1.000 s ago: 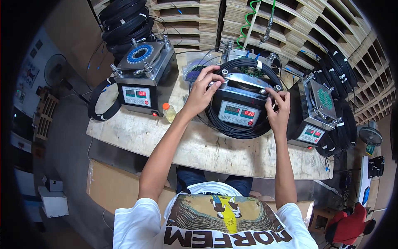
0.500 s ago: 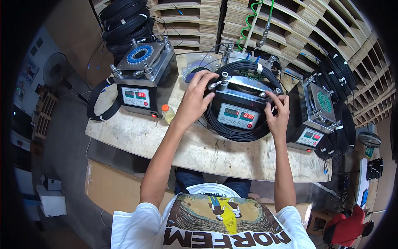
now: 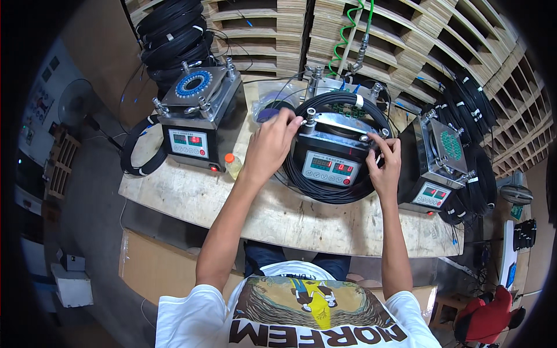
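Far left on the wooden surface (image 3: 191, 200): a metal machine (image 3: 197, 119) with a blue ring on top, a small orange-capped bottle (image 3: 232, 165) beside it. Left hand (image 3: 271, 145), grip closed on the black cable coil (image 3: 328, 188) at the middle machine (image 3: 335, 148). Coil loops around that machine. Right hand (image 3: 386, 165), grip pinching the coil's right side. Third machine (image 3: 438, 162) far right.

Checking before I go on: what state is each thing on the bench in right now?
Left hand: fingers on the middle machine's left post.
Right hand: gripping the black cable coil at the machine's right side.
Middle machine: display lit, coil looped around it.
Left machine: display lit, top bare.
Right machine: display lit.
Bottle: upright, capped.
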### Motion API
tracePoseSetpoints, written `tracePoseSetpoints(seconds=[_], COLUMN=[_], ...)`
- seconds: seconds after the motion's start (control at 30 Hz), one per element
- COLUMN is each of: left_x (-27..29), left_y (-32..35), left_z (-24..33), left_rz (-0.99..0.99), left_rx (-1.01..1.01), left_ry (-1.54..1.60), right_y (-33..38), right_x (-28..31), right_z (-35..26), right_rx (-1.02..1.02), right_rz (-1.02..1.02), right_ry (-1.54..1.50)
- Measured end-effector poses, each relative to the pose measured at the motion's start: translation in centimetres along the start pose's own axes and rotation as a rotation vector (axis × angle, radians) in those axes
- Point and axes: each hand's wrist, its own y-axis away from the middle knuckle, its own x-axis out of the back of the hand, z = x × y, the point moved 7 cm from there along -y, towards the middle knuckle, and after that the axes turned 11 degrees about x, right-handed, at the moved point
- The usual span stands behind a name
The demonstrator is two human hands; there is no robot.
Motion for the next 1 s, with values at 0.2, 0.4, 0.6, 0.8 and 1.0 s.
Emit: tracePoseSetpoints(seconds=[0.2,0.4,0.6,0.8,1.0], left_x=[-0.3,-0.6,-1.0,-2.1,-2.0], left_y=[-0.2,-0.3,-0.7,-1.0,-0.9], left_z=[0.0,0.8,-0.9,-0.5,-0.8], left_rz=[-0.046,-0.035,-0.117,-0.174,-0.14], left_rx=[-0.178,-0.28,-0.132,-0.082,-0.059], left_ry=[-0.011,0.03,0.097,0.111,0.171], right_y=[0.1,0.1,1.0,1.3,2.0], right_x=[-0.3,-0.1,0.6,1.8,2.4], right_z=[0.1,-0.7,1.6,3.0,3.7], right_rx=[-0.018,0.046,-0.072,-0.092,-0.257], right_rz=[0.016,-0.01,0.066,0.171,0.322], right_ry=[-0.011,0.093,-0.165,-0.195,-0.249])
